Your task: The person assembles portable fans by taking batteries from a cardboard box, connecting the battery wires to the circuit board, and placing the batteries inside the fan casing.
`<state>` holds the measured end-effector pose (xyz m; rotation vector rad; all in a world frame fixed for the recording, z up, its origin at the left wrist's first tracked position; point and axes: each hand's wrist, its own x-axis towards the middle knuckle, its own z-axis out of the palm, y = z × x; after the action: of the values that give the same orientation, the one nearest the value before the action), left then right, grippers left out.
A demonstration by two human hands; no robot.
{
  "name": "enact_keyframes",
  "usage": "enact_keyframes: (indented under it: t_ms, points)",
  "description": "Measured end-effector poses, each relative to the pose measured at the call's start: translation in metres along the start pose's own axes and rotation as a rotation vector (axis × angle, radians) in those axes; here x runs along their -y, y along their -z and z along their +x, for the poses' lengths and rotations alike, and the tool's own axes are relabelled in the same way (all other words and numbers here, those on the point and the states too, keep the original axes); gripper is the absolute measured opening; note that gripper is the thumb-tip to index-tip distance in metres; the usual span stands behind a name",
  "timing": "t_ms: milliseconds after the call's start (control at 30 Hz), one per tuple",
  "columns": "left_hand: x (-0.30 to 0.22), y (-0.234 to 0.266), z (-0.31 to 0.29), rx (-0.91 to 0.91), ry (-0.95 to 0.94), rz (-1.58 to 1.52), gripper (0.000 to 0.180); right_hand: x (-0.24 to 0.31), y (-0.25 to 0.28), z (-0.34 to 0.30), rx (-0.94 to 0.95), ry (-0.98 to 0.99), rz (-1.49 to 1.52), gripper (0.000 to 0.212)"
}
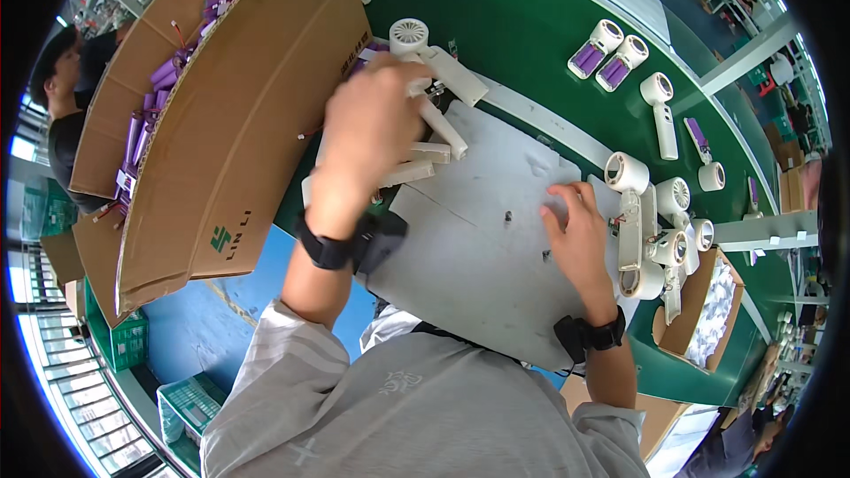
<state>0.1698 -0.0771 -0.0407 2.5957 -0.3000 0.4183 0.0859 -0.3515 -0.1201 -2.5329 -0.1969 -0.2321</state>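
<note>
My left hand (376, 119), smeared by motion, is over a group of white handheld fan parts beside the cardboard box. Its fingers are at a white fan (409, 35) with a round grille; whether they grip anything cannot be made out. Long white handle shells (443, 128) lie just right of that hand, on the edge of the grey work mat (478, 212). My right hand (575, 235) rests at the mat's right side, fingers apart and curved, with nothing in it. Close to its right is a cluster of white handheld fans (629, 221). Both wrists wear black straps.
A tall cardboard box (239, 115) with purple battery cells (146, 124) stands at the left. Two fans with purple cells (598, 53) lie on the green table (522, 0). A small carton (708, 310) sits at the right. Another person (66, 97) is at the far left.
</note>
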Motion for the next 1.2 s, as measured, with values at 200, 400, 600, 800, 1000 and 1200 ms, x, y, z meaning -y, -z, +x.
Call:
enact_keyframes:
  t_ms: [200, 400, 600, 800, 1000, 1200]
  points:
    - [0.052, 0.003, 0.011, 0.270, 0.258, 0.355, 0.049, 0.036, -0.008, 0.032, 0.096, 0.193, 0.196, 0.031]
    - [0.078, -0.022, 0.014, 0.347, 0.215, 0.368, 0.048, 0.080, -0.039, 0.075, 0.194, 0.184, 0.179, 0.036]
    - [0.086, -0.012, 0.014, 0.351, 0.131, 0.204, 0.044, 0.073, -0.046, 0.082, 0.304, 0.159, 0.223, 0.040]
    - [0.042, 0.045, 0.005, 0.056, 0.021, -0.024, 0.035, 0.054, -0.018, 0.083, 0.154, 0.175, 0.198, 0.042]
    - [-0.064, 0.004, -0.012, 0.391, 0.201, -1.432, 0.043, 0.064, 0.106, 0.112, -0.142, -0.005, 0.458, 0.036]
    - [-0.090, -0.132, -0.042, 0.993, 0.606, -1.742, 0.042, 0.082, 0.135, 0.168, -0.242, 0.135, 0.465, 0.035]
